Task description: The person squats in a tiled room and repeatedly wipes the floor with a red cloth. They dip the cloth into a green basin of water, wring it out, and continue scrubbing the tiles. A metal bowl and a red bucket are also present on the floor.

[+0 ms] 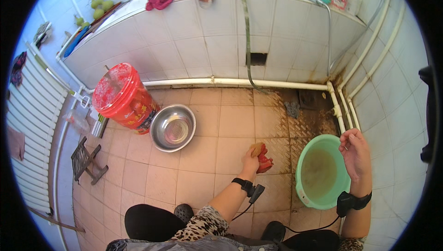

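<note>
My left hand (251,163) is closed on a red cloth (264,163) with a tan piece of cloth or sponge (256,149) beside it, over the tiled floor in the middle of the view. My right hand (355,152) is raised at the right with its fingers loosely curled; I see nothing in it. Just left of that hand stands a light green plastic basin (300,182) holding murky brownish water (318,173). Both wrists wear black straps with cables.
A red bucket (133,109) and a stainless steel bowl (155,135) stand at the left, near a small folding stool (83,163). A green hose (247,40) hangs from the white tub ledge (221,9). White pipes (277,84) run along its base; dirty floor tiles lie near the corner.
</note>
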Action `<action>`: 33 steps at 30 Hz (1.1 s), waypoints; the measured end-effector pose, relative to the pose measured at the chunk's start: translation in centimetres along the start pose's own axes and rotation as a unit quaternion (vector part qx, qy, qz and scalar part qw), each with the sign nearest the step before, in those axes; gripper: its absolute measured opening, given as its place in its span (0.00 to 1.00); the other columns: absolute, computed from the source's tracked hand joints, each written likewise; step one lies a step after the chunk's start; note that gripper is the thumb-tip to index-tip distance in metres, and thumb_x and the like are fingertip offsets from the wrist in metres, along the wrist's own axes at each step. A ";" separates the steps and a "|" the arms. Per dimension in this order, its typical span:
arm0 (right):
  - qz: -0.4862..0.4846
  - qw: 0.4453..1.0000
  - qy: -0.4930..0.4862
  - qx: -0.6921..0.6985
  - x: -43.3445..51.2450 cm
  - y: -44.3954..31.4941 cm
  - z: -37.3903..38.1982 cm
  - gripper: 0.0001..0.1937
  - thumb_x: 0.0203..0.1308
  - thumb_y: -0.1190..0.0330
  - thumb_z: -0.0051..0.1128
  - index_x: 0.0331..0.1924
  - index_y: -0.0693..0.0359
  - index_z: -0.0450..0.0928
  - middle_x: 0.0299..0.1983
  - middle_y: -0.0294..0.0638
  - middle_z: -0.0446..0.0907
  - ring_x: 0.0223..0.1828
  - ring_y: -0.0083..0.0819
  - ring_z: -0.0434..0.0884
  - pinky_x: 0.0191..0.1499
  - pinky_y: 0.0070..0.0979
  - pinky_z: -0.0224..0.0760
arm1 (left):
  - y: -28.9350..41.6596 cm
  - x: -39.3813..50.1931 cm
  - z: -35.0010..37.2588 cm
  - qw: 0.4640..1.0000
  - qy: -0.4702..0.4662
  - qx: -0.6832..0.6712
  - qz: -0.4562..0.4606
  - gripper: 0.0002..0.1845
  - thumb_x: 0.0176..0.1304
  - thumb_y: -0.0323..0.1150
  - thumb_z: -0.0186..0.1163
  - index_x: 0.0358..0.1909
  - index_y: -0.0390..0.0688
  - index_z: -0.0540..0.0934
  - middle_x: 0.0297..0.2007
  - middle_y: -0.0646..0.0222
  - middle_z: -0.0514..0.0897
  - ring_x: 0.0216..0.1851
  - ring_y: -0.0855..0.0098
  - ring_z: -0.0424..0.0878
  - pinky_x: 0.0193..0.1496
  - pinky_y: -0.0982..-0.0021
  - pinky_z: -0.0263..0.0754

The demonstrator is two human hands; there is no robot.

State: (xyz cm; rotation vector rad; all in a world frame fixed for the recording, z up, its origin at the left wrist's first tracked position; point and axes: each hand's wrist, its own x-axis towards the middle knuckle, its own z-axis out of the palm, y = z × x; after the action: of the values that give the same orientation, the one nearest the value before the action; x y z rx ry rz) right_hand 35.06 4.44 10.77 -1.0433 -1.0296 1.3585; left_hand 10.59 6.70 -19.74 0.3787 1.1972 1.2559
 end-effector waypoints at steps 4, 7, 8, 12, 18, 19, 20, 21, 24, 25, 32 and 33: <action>-0.008 1.000 -0.002 -0.001 0.0 -1.2 3.4 0.06 0.66 0.68 0.50 0.41 0.59 0.75 0.41 0.34 0.77 0.36 0.18 0.72 0.40 0.19 0.65 | 0.6 -0.6 -1.5 0.991 -0.009 -0.066 -0.119 0.26 0.61 0.12 0.33 0.62 0.34 0.65 0.53 0.53 0.76 0.46 0.55 0.81 0.51 0.55 0.81; 0.006 1.000 -0.004 0.010 -1.4 -1.4 5.4 0.07 0.67 0.68 0.50 0.45 0.59 0.73 0.46 0.34 0.77 0.34 0.18 0.73 0.37 0.17 0.68 | 1.0 -0.4 -2.5 0.986 -0.099 -0.098 -0.092 0.25 0.63 0.14 0.35 0.62 0.33 0.64 0.57 0.53 0.74 0.47 0.58 0.81 0.53 0.58 0.80; 0.022 1.000 -0.006 0.010 -2.1 -1.2 5.8 0.08 0.67 0.67 0.51 0.46 0.58 0.73 0.45 0.34 0.77 0.34 0.17 0.74 0.35 0.17 0.69 | 1.4 -0.1 -3.0 0.991 -0.069 -0.082 -0.080 0.23 0.65 0.15 0.37 0.63 0.33 0.64 0.56 0.53 0.75 0.47 0.59 0.81 0.53 0.60 0.79; 0.064 0.992 0.094 0.051 -6.5 1.2 6.1 0.08 0.66 0.64 0.52 0.46 0.55 0.73 0.44 0.33 0.77 0.33 0.18 0.74 0.33 0.19 0.68 | 1.1 1.5 -4.2 0.990 0.024 -0.103 -0.091 0.19 0.69 0.20 0.42 0.61 0.31 0.66 0.50 0.56 0.80 0.48 0.63 0.81 0.54 0.66 0.77; 0.092 0.987 0.123 0.036 -10.4 2.9 6.7 0.09 0.65 0.66 0.52 0.46 0.57 0.72 0.42 0.34 0.75 0.33 0.19 0.73 0.37 0.19 0.67 | 0.3 4.7 -11.1 0.941 0.284 0.160 0.091 0.19 0.62 0.24 0.53 0.56 0.35 0.74 0.46 0.48 0.80 0.47 0.52 0.79 0.52 0.61 0.74; 0.062 0.991 0.122 0.009 -10.4 2.6 7.0 0.09 0.65 0.66 0.52 0.46 0.58 0.72 0.42 0.35 0.75 0.33 0.19 0.72 0.38 0.19 0.67 | 0.4 4.5 -12.4 0.895 0.351 0.244 0.125 0.22 0.59 0.23 0.54 0.57 0.36 0.73 0.48 0.46 0.77 0.49 0.49 0.78 0.54 0.59 0.72; 0.032 0.992 0.117 -0.017 -10.2 2.2 7.3 0.10 0.65 0.67 0.52 0.46 0.59 0.72 0.42 0.36 0.75 0.34 0.19 0.72 0.39 0.19 0.67 | 0.7 4.1 -13.6 0.862 0.396 0.282 0.142 0.25 0.56 0.22 0.56 0.58 0.36 0.71 0.49 0.44 0.75 0.50 0.47 0.76 0.56 0.58 0.70; -0.002 0.992 0.119 -0.039 -10.1 1.9 7.7 0.10 0.65 0.67 0.52 0.46 0.60 0.72 0.43 0.37 0.74 0.34 0.19 0.72 0.39 0.19 0.67 | 0.8 3.3 -14.6 0.818 0.443 0.321 0.177 0.27 0.53 0.21 0.56 0.59 0.37 0.70 0.52 0.43 0.71 0.53 0.45 0.72 0.59 0.57 0.68; 0.006 0.991 0.121 -0.049 -9.8 1.6 8.7 0.10 0.65 0.69 0.50 0.47 0.63 0.71 0.43 0.38 0.74 0.35 0.20 0.71 0.40 0.20 0.67 | 1.0 0.4 -16.8 0.818 0.410 0.387 0.118 0.28 0.54 0.22 0.57 0.60 0.41 0.70 0.55 0.49 0.67 0.55 0.47 0.70 0.59 0.57 0.68; 0.015 0.991 0.119 -0.051 -9.7 1.6 8.9 0.10 0.65 0.70 0.50 0.47 0.63 0.71 0.43 0.38 0.74 0.35 0.20 0.71 0.40 0.20 0.67 | 1.0 -0.2 -17.0 0.823 0.394 0.394 0.113 0.28 0.54 0.22 0.56 0.60 0.42 0.70 0.55 0.49 0.67 0.55 0.47 0.70 0.59 0.56 0.68; 0.040 0.993 0.094 -0.066 -9.3 2.3 8.6 0.09 0.64 0.71 0.50 0.45 0.64 0.72 0.44 0.39 0.75 0.35 0.21 0.72 0.42 0.21 0.66 | 0.7 1.1 -18.5 0.839 0.361 0.400 0.079 0.28 0.53 0.21 0.55 0.59 0.45 0.70 0.54 0.46 0.66 0.54 0.45 0.70 0.59 0.55 0.66; 0.043 0.993 0.090 -0.066 -9.2 2.3 8.5 0.08 0.64 0.72 0.50 0.45 0.64 0.73 0.44 0.39 0.75 0.36 0.21 0.72 0.42 0.21 0.66 | 0.6 1.4 -18.7 0.846 0.356 0.389 0.076 0.28 0.53 0.21 0.55 0.59 0.44 0.70 0.54 0.46 0.65 0.54 0.45 0.70 0.59 0.55 0.66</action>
State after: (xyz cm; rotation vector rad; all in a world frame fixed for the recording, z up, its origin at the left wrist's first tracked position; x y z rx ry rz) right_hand 26.49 -5.07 10.85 -1.2972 -0.9583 1.2527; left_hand -5.62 1.27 -27.38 0.6299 2.3731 1.0061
